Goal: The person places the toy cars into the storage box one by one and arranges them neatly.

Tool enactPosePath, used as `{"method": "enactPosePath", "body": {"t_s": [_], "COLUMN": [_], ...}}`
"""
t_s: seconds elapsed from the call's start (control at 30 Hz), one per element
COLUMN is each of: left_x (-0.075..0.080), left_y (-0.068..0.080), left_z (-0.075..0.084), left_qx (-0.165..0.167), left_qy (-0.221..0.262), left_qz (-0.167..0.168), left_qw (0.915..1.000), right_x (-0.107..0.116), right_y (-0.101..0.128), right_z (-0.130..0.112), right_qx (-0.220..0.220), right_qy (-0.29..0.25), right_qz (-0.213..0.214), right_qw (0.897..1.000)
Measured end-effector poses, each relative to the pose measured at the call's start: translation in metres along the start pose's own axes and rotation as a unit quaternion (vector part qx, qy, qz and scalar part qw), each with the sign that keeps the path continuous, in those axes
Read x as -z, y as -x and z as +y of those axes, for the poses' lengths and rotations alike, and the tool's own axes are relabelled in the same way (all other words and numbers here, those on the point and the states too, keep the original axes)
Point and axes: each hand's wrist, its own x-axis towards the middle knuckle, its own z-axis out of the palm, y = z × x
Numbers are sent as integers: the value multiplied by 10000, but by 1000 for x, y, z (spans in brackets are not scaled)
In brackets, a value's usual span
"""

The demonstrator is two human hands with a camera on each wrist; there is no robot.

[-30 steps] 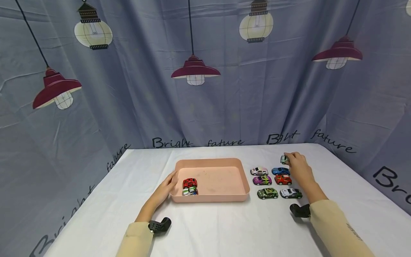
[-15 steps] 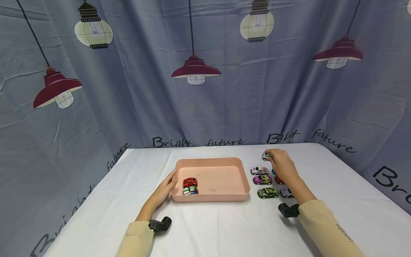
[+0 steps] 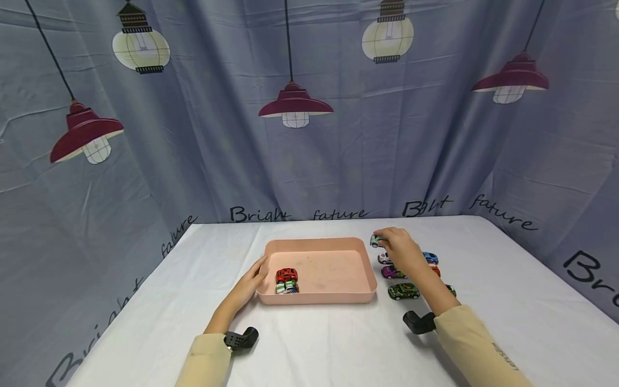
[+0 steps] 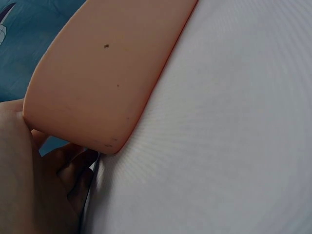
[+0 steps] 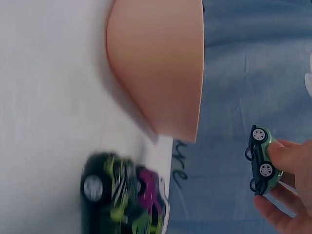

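My right hand (image 3: 398,250) pinches a small pale green toy car (image 3: 376,240), held in the air just off the far right corner of the pink tray (image 3: 338,296). In the right wrist view the green car (image 5: 262,160) hangs wheels-out between thumb and fingers (image 5: 287,158), past the tray's corner (image 5: 161,63). My left hand (image 3: 252,280) rests against the tray's left wall, fingers round its rim (image 4: 92,97). A red car (image 3: 286,274) and a green-and-white car (image 3: 286,288) lie inside the tray at its left end.
Several toy cars stand in rows on the white table right of the tray, among them a purple one (image 3: 390,272), a dark green one (image 3: 403,291) and a blue one (image 3: 429,257). A curtain with lamp prints closes off the back and sides.
My right hand has carried the pale green car leftward from the far right end of the car rows to the tray's far right corner. The left hand has stayed on the tray.
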Motion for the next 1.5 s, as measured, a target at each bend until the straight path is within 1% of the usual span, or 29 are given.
{"method": "enactPosePath", "body": {"t_s": [0.17,0.23,0.4,0.63,0.7,0.8,0.87,0.93,1.0,1.1,1.33,1.5], "left_x": [-2,-3,-4,-4,-4,-4,-4,-4,-4,-4,-4,-4], "left_y": [-18,-23,-24,-24,-24,-24,-24,-24,-24,-24,-24,-24], "left_z": [-28,-38,-40,-40,-39,-39,-39,-39,-38,-38,-41,-41], "left_qx": [-28,-34,-1,-24,-43,-33,-35,-36,-43,-42,-32,-28], "left_qy": [-63,-105,-101,-100,-86,-98,-93,-100,-71,-85,-166,-134], "left_qz": [48,88,148,183,171,167,174,171,157,140,172,157], "left_qw": [10000,9999,9998,9998,9998,9998,9998,9998,9998,9999,9997,9998], "right_x": [-5,-8,-18,-35,-40,-48,-54,-61,-68,-79,-99,-108], "right_y": [-4,-6,-9,-18,-20,-24,-26,-28,-30,-33,-38,-42], "right_z": [-16,-23,-40,-65,-72,-85,-93,-101,-109,-120,-140,-145], "right_qx": [3,76,402,833,942,1037,1149,1235,1288,1212,990,579], "right_qy": [-135,-175,-244,-350,-244,121,185,59,-212,-440,-446,-788], "right_qz": [-135,-129,33,112,174,279,276,213,74,-98,-461,-905], "right_qw": [9998,9997,9989,9958,9951,9941,9928,9921,9914,9916,9930,9911]}}
